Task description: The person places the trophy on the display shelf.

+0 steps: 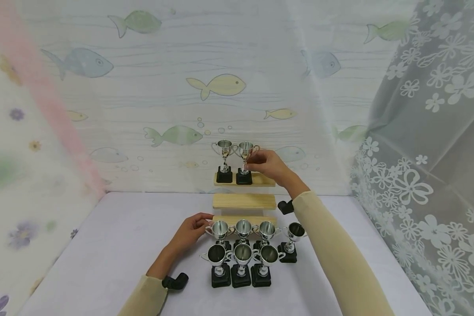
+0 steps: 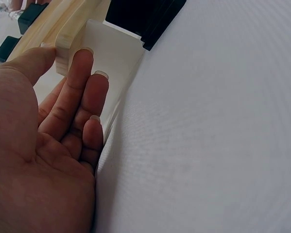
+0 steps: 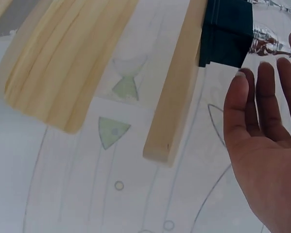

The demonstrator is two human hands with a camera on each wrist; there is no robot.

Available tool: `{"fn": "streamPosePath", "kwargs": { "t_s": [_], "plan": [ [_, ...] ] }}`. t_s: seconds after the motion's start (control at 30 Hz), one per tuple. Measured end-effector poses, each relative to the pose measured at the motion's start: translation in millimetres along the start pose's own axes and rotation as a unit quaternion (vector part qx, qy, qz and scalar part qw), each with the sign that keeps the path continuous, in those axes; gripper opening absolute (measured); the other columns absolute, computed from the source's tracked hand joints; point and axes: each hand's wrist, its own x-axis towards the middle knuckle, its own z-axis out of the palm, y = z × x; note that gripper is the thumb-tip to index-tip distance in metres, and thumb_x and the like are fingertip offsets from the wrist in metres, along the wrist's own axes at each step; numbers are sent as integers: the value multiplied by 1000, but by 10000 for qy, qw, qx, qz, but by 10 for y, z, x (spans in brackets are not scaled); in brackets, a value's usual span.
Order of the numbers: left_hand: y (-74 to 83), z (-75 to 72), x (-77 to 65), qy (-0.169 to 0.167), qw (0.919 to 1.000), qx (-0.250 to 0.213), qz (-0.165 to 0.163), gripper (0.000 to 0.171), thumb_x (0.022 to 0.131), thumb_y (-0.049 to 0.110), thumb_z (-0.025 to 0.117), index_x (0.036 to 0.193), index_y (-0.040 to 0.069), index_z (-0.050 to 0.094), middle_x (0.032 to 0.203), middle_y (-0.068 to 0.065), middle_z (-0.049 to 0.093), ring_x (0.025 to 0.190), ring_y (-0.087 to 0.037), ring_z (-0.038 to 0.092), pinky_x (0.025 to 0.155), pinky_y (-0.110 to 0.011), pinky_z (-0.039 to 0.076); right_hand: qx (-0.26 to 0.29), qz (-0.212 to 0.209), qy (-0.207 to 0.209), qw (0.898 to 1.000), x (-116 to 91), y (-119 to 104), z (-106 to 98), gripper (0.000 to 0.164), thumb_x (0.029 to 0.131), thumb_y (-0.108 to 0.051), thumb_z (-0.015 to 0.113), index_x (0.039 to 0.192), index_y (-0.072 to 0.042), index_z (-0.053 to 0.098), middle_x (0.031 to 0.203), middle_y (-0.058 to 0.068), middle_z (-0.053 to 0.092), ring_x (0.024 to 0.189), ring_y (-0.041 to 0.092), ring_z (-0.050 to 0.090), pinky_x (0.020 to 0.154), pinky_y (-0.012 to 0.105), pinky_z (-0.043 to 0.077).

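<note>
A tiered wooden stand (image 1: 244,201) carries two small silver trophies on black bases on its top step. My right hand (image 1: 270,166) pinches the right-hand trophy (image 1: 244,176) by its stem; its base rests on the board. Beside it stands the other trophy (image 1: 224,175). In the right wrist view the black base (image 3: 228,31) touches the board (image 3: 177,92), with my fingers round the stem, partly cut off by the frame. Down at the lowest step, my left hand (image 1: 189,231) grips the board's left end (image 2: 70,41) between thumb and fingers.
Several more silver trophies (image 1: 242,274) stand in two rows in front of the stand, one trophy (image 1: 289,252) set apart at the right. White cloth covers the table (image 1: 134,245). A fish-printed curtain (image 1: 166,92) hangs close behind, and a lace curtain (image 1: 430,175) on the right.
</note>
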Motion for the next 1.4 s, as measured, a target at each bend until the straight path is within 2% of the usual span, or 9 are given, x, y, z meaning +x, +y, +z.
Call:
{"fn": "streamPosePath", "kwargs": {
  "t_s": [0.1,0.23,0.43,0.57,0.77,0.9,1.03,1.27,1.4],
  "plan": [
    [-15,-3,-4,3,10000,18,16,32,106,12,64,137,3,65,101,-6,77,92,-11,67,84,-24,46,-165,-97,-69,9998,-37,3,-51,30,99,-16,77,126,-4,72,125,14,70,117,31,65,106,53,50],
    [-49,-1,7,-11,10000,38,70,32,106,12,64,137,2,65,100,-5,78,90,-9,66,81,-24,46,-399,-211,-161,9988,-101,42,-145,38,101,-19,74,135,-4,68,133,15,68,122,32,64,106,50,50],
    [-48,-8,-4,-37,10000,61,62,32,106,10,62,137,2,64,101,-4,78,91,-10,67,82,-24,47,-458,-225,-183,9985,-241,72,-297,46,100,-19,76,140,1,63,133,15,67,124,31,62,105,50,50],
    [-38,-15,-12,-31,10000,82,17,32,107,11,62,137,3,64,103,-5,78,92,-10,67,83,-24,47,-418,-296,-178,9985,-349,81,-388,45,100,-19,76,138,2,63,127,15,68,119,31,63,102,49,50],
    [-22,-12,-17,-46,10000,69,-11,32,107,11,62,138,2,64,103,-6,77,92,-10,67,83,-24,46,-424,-382,-255,9980,-527,133,-491,37,100,-20,76,133,-5,67,124,13,69,115,28,65,99,44,50],
    [-19,-10,-18,-83,10000,-1,31,33,106,10,63,138,1,64,104,-8,77,92,-10,66,82,-23,46,-277,-474,-296,9981,-641,188,-549,34,101,-18,75,132,-7,67,127,19,68,116,28,65,100,41,52],
    [-23,-9,-12,-96,9999,-47,79,34,106,11,64,138,1,64,103,-8,77,90,-11,65,80,-23,45,29,-577,-363,9977,-772,251,-603,36,101,-14,75,133,-1,65,130,24,65,117,28,66,99,36,54],
    [-35,-9,10,-75,9998,33,172,32,107,12,64,137,1,64,97,-3,76,88,-9,65,79,-24,46,250,-709,-496,9959,-982,368,-639,41,102,-13,73,136,5,60,130,22,65,122,35,64,99,33,55],
    [-62,-6,24,-78,9998,-30,198,32,106,11,64,137,1,64,98,-4,77,89,-8,67,81,-23,47,199,-781,-476,9956,-1144,437,-658,39,102,-11,72,137,2,61,132,22,64,125,35,63,99,32,55]
  ]
}}
